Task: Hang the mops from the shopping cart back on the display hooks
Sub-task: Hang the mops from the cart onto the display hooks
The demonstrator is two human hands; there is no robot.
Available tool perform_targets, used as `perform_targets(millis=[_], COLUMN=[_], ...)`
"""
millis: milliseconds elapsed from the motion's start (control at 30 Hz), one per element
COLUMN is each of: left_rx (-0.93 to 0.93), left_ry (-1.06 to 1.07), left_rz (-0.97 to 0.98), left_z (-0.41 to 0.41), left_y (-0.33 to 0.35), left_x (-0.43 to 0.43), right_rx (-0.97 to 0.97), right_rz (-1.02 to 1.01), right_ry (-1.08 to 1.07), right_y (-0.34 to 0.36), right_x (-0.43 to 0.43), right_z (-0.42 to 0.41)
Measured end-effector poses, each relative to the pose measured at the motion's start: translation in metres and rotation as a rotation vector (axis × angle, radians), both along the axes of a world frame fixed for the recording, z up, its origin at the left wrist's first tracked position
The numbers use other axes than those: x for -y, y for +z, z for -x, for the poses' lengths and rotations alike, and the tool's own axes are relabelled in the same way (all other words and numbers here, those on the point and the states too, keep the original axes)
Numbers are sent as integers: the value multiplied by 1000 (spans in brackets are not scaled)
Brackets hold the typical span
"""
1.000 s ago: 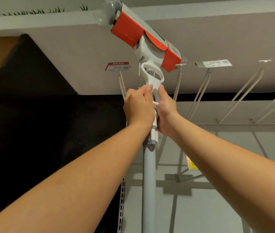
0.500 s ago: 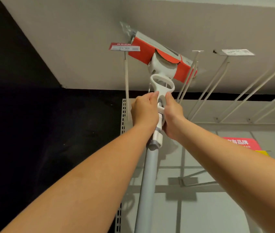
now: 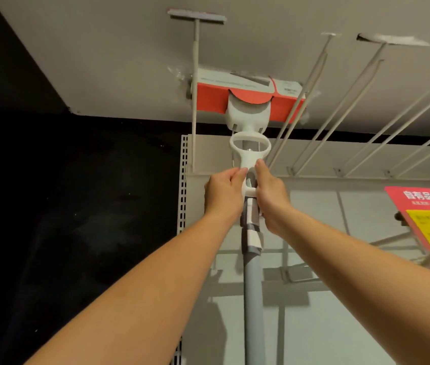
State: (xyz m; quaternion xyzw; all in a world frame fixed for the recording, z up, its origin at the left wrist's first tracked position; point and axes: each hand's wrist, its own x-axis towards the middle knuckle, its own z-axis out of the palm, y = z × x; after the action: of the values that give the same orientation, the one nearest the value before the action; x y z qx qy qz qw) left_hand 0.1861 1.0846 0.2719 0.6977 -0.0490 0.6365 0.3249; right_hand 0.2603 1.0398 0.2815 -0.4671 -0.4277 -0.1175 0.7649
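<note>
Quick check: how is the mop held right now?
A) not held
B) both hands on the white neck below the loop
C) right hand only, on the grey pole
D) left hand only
B: the left hand and right hand both grip the mop just under its white loop.

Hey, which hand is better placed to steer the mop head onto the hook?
Probably the right hand: its fingers reach higher, to the base of the white loop of the mop. The left hand grips slightly lower. The difference is small.
</note>
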Motion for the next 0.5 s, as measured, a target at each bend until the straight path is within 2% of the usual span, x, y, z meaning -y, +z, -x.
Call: perform_targets(millis=[200,500], left_rx=[-43,-88], left_ry=[52,90], left_rz=[79,119], left_z=[-32,-81], left_y=[-10,-24], left_x=[-29,-83], right_rx=[60,41], right_rz=[49,111], right_ry=[-40,-30], right_y=[-9,-26], right_x=[-29,-93], right_z=[-38,-90])
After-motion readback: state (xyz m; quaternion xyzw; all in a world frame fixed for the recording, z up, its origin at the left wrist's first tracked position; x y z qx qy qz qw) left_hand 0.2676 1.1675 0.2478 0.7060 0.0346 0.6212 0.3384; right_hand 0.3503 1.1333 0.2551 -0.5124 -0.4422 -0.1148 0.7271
